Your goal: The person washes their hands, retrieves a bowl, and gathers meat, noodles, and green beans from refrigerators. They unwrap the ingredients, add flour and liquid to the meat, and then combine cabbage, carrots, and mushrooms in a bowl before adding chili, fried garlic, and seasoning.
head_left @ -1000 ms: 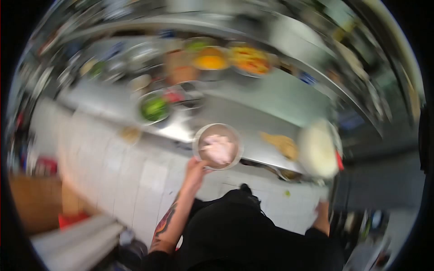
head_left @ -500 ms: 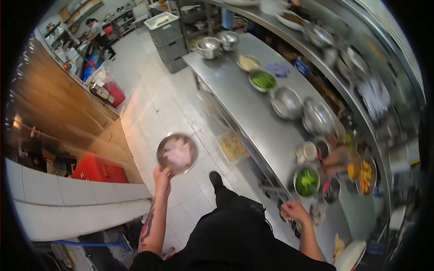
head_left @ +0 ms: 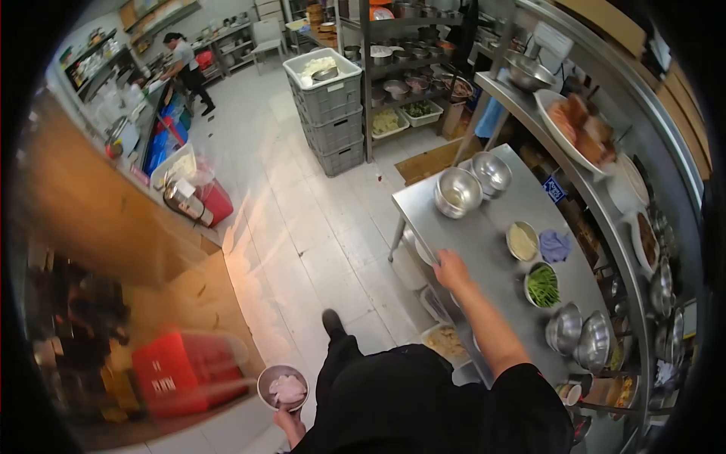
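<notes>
A small round steel bowl (head_left: 283,388) of pale raw meat, judged light yet spillable and best taken by the rim, is pinched there by the left hand (head_left: 290,425) above the tiled floor (head_left: 302,227), while the long steel bench's (head_left: 484,227) aisle-side edge is touched by the spread right hand (head_left: 452,268).

The small bowl (head_left: 282,388) in the left hand's (head_left: 290,424) grip is dull metal; the tabletop (head_left: 484,250) that the right hand (head_left: 452,271) touches is brushed steel — smooth, softly gleaming; the mixing bowls (head_left: 457,191) on it shine brighter; the stacked crates (head_left: 330,113) are matt grey plastic; the floor (head_left: 302,219) is pale, glossy tile — the red crate (head_left: 181,371) looks plastic.
</notes>
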`<action>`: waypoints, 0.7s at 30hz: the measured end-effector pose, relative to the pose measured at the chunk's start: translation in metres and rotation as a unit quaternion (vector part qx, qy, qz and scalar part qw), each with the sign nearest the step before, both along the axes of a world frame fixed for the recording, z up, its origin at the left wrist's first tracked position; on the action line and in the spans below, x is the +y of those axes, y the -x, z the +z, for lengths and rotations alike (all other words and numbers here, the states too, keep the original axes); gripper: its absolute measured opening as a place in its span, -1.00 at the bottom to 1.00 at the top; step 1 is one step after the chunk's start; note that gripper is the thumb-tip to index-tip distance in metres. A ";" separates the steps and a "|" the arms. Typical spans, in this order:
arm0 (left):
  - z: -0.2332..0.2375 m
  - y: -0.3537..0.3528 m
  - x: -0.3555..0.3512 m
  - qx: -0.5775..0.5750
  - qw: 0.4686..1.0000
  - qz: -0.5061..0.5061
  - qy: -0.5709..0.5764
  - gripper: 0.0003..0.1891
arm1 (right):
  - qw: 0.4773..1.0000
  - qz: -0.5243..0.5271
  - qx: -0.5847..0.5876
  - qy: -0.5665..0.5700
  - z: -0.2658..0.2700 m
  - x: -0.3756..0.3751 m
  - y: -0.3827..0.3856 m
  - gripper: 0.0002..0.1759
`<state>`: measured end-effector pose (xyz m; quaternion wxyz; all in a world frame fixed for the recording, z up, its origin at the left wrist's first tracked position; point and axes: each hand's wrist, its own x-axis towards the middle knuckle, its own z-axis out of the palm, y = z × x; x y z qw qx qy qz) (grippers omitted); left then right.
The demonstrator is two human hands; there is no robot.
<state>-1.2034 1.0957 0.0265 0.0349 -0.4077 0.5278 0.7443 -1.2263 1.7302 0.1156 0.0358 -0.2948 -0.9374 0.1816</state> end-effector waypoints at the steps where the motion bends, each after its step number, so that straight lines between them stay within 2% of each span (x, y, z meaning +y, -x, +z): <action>1: -0.016 0.057 0.006 0.034 0.999 -0.025 -0.014 -0.41 | 1.000 -0.011 -0.003 0.002 -0.009 -0.004 0.010 -0.57; 2: -0.020 0.098 0.018 0.065 0.996 -0.045 -0.031 -0.36 | 0.997 -0.044 -0.055 -0.040 -0.017 -0.011 0.013 -0.45; 3: 0.016 0.154 0.053 0.078 0.994 -0.072 -0.027 -0.38 | 0.989 -0.077 -0.102 -0.080 -0.024 -0.018 0.021 -0.32; 4: 0.060 0.217 0.091 0.091 0.990 -0.107 -0.017 -0.40 | 0.985 -0.111 -0.114 -0.064 -0.027 -0.025 0.027 -0.29; 5: 0.061 0.280 0.105 0.112 0.980 -0.165 -0.011 -0.41 | 0.981 -0.144 -0.123 -0.047 -0.031 -0.029 0.033 -0.25; 7: 0.060 0.414 0.134 0.160 0.952 -0.262 0.004 -0.38 | 0.969 -0.148 -0.148 -0.127 -0.065 -0.025 0.031 -0.33; 8: 0.070 0.474 0.162 0.188 0.934 -0.304 0.012 -0.34 | 0.968 -0.165 -0.158 -0.101 -0.067 -0.021 0.031 -0.38; 9: 0.108 0.520 0.208 0.209 0.921 -0.329 0.006 -0.31 | 0.966 -0.184 -0.166 -0.074 -0.071 -0.017 0.035 -0.42; 11: 0.185 0.592 0.295 0.257 0.890 -0.377 -0.021 -0.26 | 0.957 -0.191 -0.185 -0.116 -0.090 -0.019 0.036 -0.41; 13: 0.206 0.659 0.359 0.286 0.853 -0.433 -0.059 -0.23 | 0.960 -0.178 -0.153 -0.151 -0.088 -0.028 0.031 -0.42; 15: 0.213 0.702 0.419 0.279 0.840 -0.460 -0.070 -0.27 | 0.963 -0.195 -0.141 -0.123 -0.060 -0.033 0.039 -0.39; 16: 0.210 0.720 0.447 0.270 0.833 -0.475 -0.085 -0.29 | 0.955 -0.208 -0.186 -0.103 -0.058 -0.030 0.045 -0.41; 18: 0.188 0.746 0.493 0.214 0.846 -0.475 -0.110 -0.30 | 0.905 -0.272 -0.325 0.034 -0.050 -0.012 0.074 -0.54; 19: 0.180 0.748 0.518 0.197 0.856 -0.458 -0.134 -0.33 | 0.903 -0.265 -0.335 0.040 -0.013 0.009 0.108 -0.54; 20: 0.176 0.751 0.540 0.171 0.859 -0.463 -0.135 -0.35 | 0.885 -0.139 -0.405 0.184 0.042 0.050 0.167 -0.55; 21: 0.148 0.769 0.556 0.142 0.839 -0.495 -0.176 -0.35 | 0.830 -0.012 -0.456 0.319 0.075 0.083 0.215 -0.54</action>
